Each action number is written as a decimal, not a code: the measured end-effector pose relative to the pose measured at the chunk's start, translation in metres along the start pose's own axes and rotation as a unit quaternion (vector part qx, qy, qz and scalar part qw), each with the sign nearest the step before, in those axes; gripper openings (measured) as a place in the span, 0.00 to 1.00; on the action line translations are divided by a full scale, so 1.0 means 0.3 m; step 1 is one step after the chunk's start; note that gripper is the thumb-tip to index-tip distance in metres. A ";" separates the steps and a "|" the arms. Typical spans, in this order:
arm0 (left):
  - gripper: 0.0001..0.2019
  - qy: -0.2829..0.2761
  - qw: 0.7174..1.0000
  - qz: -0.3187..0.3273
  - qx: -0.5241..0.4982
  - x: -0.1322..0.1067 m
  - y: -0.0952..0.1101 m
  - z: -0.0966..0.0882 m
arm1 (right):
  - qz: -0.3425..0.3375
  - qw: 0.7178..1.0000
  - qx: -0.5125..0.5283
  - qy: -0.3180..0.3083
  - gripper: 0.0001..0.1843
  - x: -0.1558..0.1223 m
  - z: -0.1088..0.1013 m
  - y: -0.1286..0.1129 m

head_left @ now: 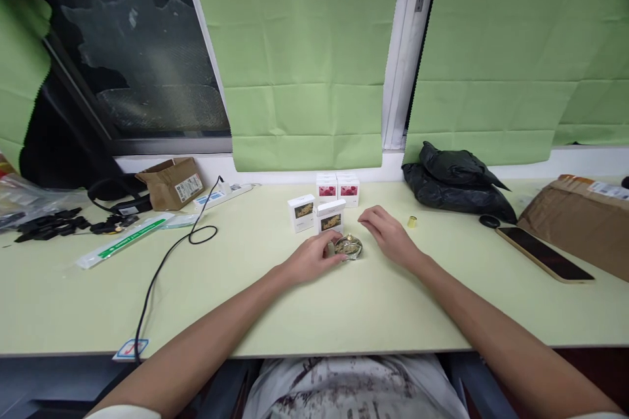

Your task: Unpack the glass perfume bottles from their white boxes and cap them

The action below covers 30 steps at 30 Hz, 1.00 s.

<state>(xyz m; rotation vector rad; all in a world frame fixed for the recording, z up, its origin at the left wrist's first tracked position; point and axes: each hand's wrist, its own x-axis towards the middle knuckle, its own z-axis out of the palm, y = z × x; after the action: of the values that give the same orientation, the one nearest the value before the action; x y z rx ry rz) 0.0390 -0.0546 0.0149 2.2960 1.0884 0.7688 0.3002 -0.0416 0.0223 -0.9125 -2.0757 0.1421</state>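
My left hand [314, 258] is closed around the left side of a small, round, clear glass bottle [350, 247] on the table. The bottle has a gold-coloured neck and a dark gold pattern showing in the glass. Just to the right and above it, my right hand [388, 232] is apart from the bottle with thumb and fingertips pinched together; whatever may be between them is too small to tell. Behind the bottle stands a white box with a gold picture [331, 217], its top raised a little. A similar white box [301, 213] is at its left. A gold cap [411, 222] lies right of my right hand.
White boxes with pink pictures [337, 190] stand near the wall. At right are black plastic bags [452, 180], a phone [545, 254] and a cardboard parcel [574, 219]. At left lie a black cable [164, 268], a power strip [223, 195] and an open carton [171, 184].
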 end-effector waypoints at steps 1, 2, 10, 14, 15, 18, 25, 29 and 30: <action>0.23 0.000 1.000 0.001 -0.002 0.000 -0.001 0.000 | -0.011 1.000 0.019 0.004 0.14 -0.003 0.013 -0.031; 0.23 -0.001 1.000 0.002 -0.003 0.000 -0.003 0.000 | -0.020 0.999 0.035 0.007 0.14 -0.007 0.024 -0.057; 0.22 -0.011 1.000 0.009 -0.019 -0.003 0.003 -0.006 | -0.005 0.996 0.093 -0.013 0.13 -0.025 0.061 -0.099; 0.22 -0.015 1.000 0.014 -0.019 -0.002 0.005 -0.008 | -0.012 0.994 0.109 -0.015 0.13 -0.021 0.055 -0.096; 0.22 -0.015 1.000 0.014 -0.018 -0.002 0.004 -0.008 | -0.013 0.993 0.114 -0.016 0.13 -0.021 0.053 -0.098; 0.20 -0.016 1.000 0.017 -0.015 -0.001 0.004 -0.009 | -0.011 0.992 0.127 -0.015 0.13 -0.020 0.050 -0.100; 0.20 -0.020 1.000 0.014 -0.013 -0.002 0.009 -0.010 | 0.023 0.991 0.129 -0.012 0.12 -0.028 0.056 -0.098; 0.20 -0.017 1.000 0.015 -0.009 -0.003 0.011 -0.011 | 0.057 0.988 0.139 -0.017 0.12 -0.031 0.055 -0.101; 0.20 -0.015 1.000 0.016 -0.008 -0.003 0.011 -0.011 | 0.059 0.988 0.140 -0.017 0.12 -0.032 0.054 -0.101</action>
<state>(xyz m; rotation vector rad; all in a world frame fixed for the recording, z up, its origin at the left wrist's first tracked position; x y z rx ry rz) 0.0383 -0.0566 0.0191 2.3097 1.0303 0.7500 0.2750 -0.0663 0.0178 -0.8635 -1.9695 0.5017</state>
